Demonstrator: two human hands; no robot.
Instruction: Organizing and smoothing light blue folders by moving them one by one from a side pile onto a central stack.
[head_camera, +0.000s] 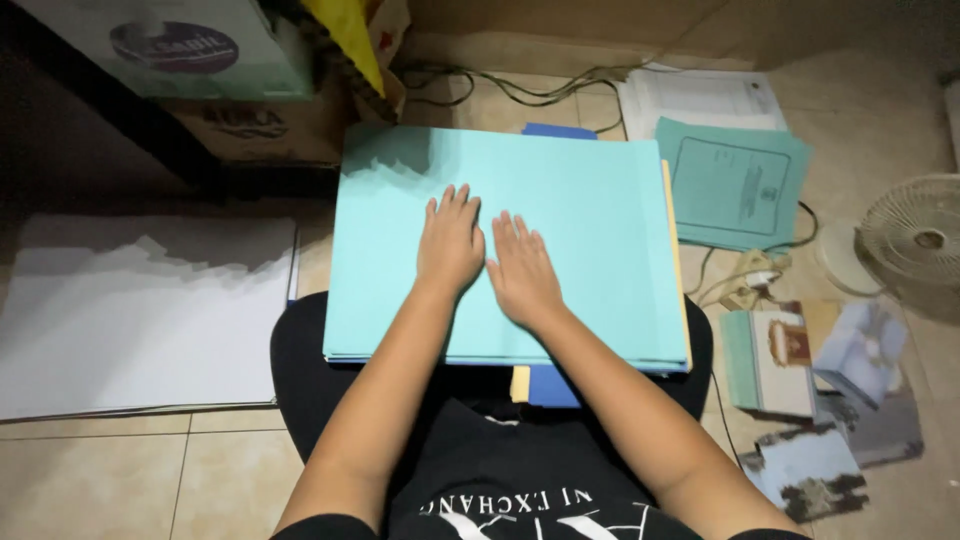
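A: Matt, smooth paper is showing on that pale turquoise folder stack (560, 260), card by the look of it.

B: And the floor tiles (230, 470) are gleaming faintly, glazed ceramic, while the cardboard box (265, 125) is looking dull and rough.

Single view, head-worn camera. It looks steeply down from above the seated person's lap, facing forward over the tiled floor (230, 470). Close range: forearms enter from the bottom edge, and a light-blue folder stack (560, 200) fills the centre. No second view, so no overlap.
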